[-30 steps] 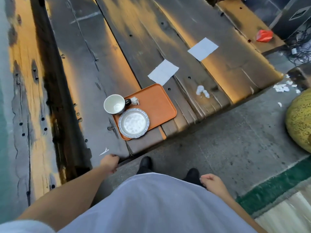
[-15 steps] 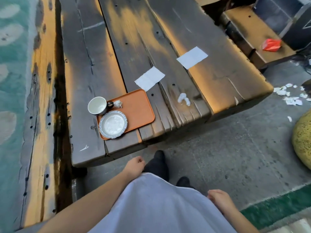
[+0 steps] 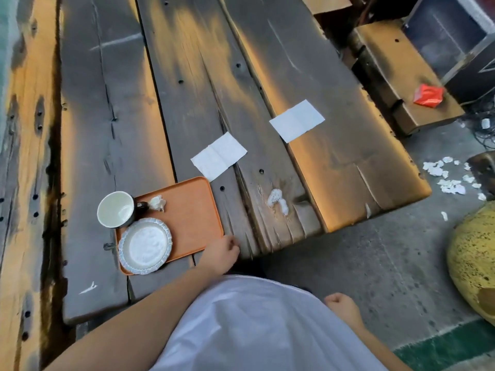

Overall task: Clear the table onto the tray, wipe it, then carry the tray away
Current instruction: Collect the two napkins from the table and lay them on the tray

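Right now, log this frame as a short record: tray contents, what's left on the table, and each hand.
tray: orange, at the table's near edge
on tray: plate, crumpled tissue; cup overhangs its far left corner
left on table: two flat napkins, crumpled wad
left hand: at the tray's near right corner, grip unclear
right hand: by the person's side, curled, holding nothing
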Action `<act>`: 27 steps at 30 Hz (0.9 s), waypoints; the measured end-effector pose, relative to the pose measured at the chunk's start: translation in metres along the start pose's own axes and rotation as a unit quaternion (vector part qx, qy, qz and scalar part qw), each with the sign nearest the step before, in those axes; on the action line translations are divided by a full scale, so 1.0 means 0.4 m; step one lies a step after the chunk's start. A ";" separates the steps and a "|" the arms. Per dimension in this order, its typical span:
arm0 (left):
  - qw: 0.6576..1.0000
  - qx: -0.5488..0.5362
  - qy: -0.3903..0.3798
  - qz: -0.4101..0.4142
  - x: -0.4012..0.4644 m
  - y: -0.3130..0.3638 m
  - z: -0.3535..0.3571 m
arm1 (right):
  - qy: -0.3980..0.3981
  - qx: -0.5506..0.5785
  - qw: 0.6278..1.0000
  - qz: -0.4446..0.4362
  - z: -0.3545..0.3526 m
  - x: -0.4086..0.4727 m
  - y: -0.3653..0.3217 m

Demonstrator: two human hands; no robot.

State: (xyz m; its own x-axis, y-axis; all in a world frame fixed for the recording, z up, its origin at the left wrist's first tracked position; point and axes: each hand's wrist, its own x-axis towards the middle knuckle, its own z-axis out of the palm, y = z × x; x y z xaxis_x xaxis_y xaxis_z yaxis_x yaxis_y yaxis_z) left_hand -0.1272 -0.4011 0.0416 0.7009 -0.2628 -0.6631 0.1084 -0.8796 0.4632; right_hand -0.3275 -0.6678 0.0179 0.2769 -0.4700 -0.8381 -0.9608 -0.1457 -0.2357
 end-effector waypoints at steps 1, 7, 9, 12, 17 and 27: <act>0.999 -0.022 0.023 -0.007 0.019 0.025 -0.016 | 0.030 0.001 0.999 -0.025 -0.018 0.015 -0.052; 0.966 -0.008 0.252 -0.054 0.089 0.176 -0.167 | 0.103 0.011 0.979 -0.178 -0.141 0.102 -0.408; 0.958 0.053 0.274 -0.069 0.096 0.229 -0.251 | 0.115 -0.017 0.969 -0.218 -0.180 0.157 -0.523; 0.986 0.051 0.147 -0.063 0.127 0.215 -0.322 | 0.132 -0.066 0.955 -0.256 -0.226 0.247 -0.681; 0.944 -0.159 0.249 -0.150 0.300 0.220 -0.320 | 0.166 -0.125 0.926 -0.315 -0.277 0.380 -0.917; 0.827 -0.271 0.358 -0.339 0.558 0.288 -0.310 | 0.156 -0.150 0.906 -0.363 -0.288 0.555 -1.133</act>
State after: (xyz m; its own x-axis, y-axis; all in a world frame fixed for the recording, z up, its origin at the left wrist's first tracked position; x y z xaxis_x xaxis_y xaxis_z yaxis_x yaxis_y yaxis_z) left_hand 0.1293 -0.5120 0.0199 0.5672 0.6897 -0.4500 0.8108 -0.3719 0.4520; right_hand 0.1706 -0.8066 -0.0048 0.8696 -0.3719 -0.3246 -0.4908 -0.7228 -0.4866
